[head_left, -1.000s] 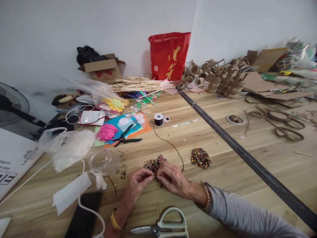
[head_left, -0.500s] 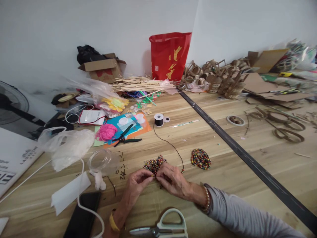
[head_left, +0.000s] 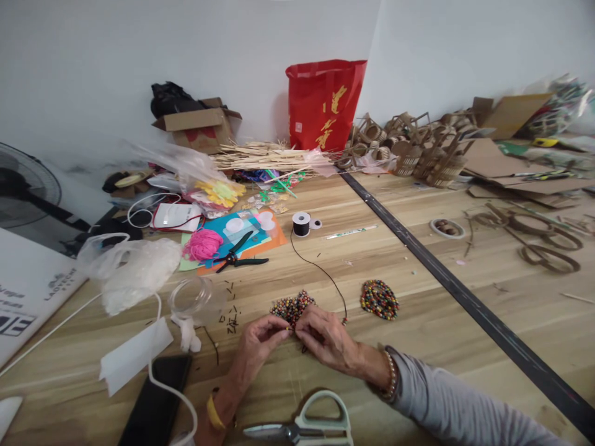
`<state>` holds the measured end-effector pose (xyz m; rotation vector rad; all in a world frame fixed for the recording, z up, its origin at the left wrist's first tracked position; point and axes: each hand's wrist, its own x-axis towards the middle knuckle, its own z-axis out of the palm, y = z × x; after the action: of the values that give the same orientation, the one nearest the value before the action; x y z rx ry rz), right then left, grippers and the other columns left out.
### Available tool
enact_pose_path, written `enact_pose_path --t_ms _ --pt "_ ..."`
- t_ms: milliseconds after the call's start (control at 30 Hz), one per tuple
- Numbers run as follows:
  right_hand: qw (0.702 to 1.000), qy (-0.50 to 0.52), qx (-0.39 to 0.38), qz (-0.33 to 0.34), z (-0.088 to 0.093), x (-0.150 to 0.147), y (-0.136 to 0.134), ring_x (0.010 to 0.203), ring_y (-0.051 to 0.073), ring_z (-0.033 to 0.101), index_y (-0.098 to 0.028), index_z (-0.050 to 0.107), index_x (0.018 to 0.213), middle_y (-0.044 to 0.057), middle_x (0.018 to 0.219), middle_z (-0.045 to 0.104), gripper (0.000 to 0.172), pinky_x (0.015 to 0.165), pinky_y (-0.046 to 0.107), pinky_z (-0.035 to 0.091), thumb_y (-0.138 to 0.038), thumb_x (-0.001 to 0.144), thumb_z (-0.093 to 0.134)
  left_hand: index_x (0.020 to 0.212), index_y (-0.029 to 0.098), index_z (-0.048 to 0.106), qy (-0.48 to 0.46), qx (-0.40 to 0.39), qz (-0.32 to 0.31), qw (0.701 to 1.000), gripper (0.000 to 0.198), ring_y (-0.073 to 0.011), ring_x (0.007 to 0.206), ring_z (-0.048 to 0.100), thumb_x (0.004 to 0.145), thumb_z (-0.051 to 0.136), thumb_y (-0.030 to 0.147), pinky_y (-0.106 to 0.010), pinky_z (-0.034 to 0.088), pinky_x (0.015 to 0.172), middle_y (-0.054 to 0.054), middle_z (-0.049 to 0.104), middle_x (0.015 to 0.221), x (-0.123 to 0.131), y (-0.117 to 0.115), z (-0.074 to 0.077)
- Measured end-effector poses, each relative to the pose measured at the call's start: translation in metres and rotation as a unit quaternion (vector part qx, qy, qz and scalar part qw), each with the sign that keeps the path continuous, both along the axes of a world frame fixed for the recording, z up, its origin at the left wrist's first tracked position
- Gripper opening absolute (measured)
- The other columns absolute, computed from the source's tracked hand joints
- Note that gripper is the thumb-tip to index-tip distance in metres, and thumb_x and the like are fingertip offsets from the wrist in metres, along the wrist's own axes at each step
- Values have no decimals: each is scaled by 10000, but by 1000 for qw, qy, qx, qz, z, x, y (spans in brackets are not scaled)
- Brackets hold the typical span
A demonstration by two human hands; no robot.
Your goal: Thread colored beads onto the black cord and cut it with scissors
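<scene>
Just in front of a loose pile of small multicoloured beads [head_left: 290, 306], my two hands meet with their fingertips close together. My left hand [head_left: 261, 342] pinches a tiny yellow bead [head_left: 287, 329] between thumb and forefinger. My right hand [head_left: 328, 337] is closed in a pinch at what looks like the end of a black cord; its fingers hide most of it. From a spool of black cord [head_left: 301, 224] a strand [head_left: 325, 271] runs down to beside my right hand. A coiled string of beads [head_left: 380, 300] lies to the right.
Scissors [head_left: 302, 427] lie near the front edge, a black phone [head_left: 155, 399] to their left. Green-handled pliers [head_left: 239, 255] and pink yarn [head_left: 203, 245] rest on coloured sheets. A white dish [head_left: 447, 228] sits right of the dark strip [head_left: 437, 260]. A red bag [head_left: 325, 105] stands behind.
The camera view has shifted slightly, so the background sits a little further right. Both hands keep the same pinch over the same spot.
</scene>
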<state>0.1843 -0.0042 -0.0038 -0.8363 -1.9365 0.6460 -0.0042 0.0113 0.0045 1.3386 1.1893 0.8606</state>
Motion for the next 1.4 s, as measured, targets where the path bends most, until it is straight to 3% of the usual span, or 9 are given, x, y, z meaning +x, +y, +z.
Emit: enact_pose_path --t_ms 967,1400 --pt "1000 -9 -1 -4 1 0 0 646 146 504 -183 555 832 32 727 551 89 556 241 387 -147 891 498 696 157 709 9 7 0 1000 106 -186 674 637 644 701 249 -266 511 665 -42 720 700 0 -2 5" --pt "1000 -15 2 4 -2 1 1 671 145 515 -179 556 850 35 750 564 79 571 242 401 -167 903 498 713 151 727 -8 14 -17 1000 120 -179 667 629 648 706 250 -252 499 645 -46 718 706 0 -2 -1"
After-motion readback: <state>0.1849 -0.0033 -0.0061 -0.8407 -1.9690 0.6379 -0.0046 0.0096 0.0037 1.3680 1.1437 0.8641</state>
